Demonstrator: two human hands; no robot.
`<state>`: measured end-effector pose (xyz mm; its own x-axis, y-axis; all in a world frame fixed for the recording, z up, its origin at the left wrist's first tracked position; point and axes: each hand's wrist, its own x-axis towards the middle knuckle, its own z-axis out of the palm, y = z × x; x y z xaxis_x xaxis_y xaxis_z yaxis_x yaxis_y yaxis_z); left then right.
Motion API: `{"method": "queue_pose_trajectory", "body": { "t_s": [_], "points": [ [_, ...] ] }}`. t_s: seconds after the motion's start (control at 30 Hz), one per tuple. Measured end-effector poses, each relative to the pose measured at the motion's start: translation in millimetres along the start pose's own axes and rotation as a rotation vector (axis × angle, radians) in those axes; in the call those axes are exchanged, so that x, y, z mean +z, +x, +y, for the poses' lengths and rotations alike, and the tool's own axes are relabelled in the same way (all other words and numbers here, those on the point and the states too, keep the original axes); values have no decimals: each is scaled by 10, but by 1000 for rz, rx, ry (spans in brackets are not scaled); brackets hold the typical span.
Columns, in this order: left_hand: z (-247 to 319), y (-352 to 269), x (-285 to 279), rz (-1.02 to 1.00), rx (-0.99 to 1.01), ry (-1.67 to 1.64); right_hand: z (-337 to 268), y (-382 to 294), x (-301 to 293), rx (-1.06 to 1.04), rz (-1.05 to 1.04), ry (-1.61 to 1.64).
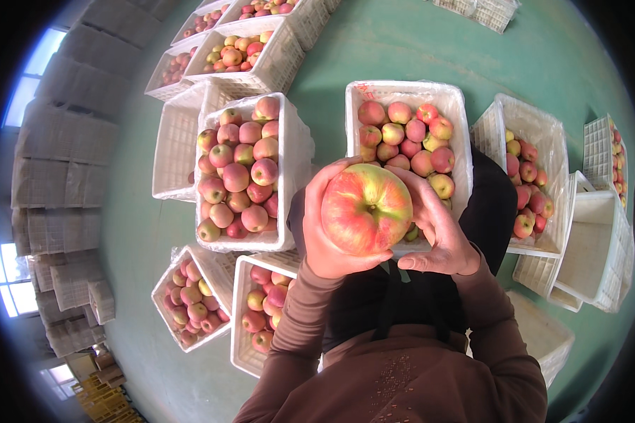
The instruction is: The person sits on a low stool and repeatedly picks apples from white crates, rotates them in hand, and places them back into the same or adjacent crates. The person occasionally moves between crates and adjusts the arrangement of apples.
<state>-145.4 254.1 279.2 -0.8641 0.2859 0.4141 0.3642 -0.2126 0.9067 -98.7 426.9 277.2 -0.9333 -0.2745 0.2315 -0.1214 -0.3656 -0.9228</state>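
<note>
A large red and yellow-green apple (368,209) is held up close to the camera, its stem hollow facing me. My left hand (323,227) wraps its left side and underside. My right hand (439,227) rests with its fingers against the apple's right side, thumb apart from it. Behind the hands stands a white plastic crate (459,111) lined with clear film and holding red and yellow apples; its near part is partly hidden by my hands. Left of my hands, another white crate (291,169) is heaped with apples (236,177).
Apple-filled crates stand at the upper left (291,45), lower left (161,312), below my left forearm (238,328) and at the right (558,137). Crates without visible apples (587,238) stand farther right. Stacked crates (66,132) line the far left. The floor (428,42) is green.
</note>
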Motion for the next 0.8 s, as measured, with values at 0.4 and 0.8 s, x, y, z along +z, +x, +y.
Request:
{"method": "queue_pose_trajectory", "body": {
  "t_s": [0.4, 0.8],
  "points": [
    [-69, -37, -57, -97, 183, 287, 244, 112, 255, -25, 209, 15],
    [-238, -288, -460, 140, -98, 205, 585, 327, 450, 156, 71, 137]
  ]
}}
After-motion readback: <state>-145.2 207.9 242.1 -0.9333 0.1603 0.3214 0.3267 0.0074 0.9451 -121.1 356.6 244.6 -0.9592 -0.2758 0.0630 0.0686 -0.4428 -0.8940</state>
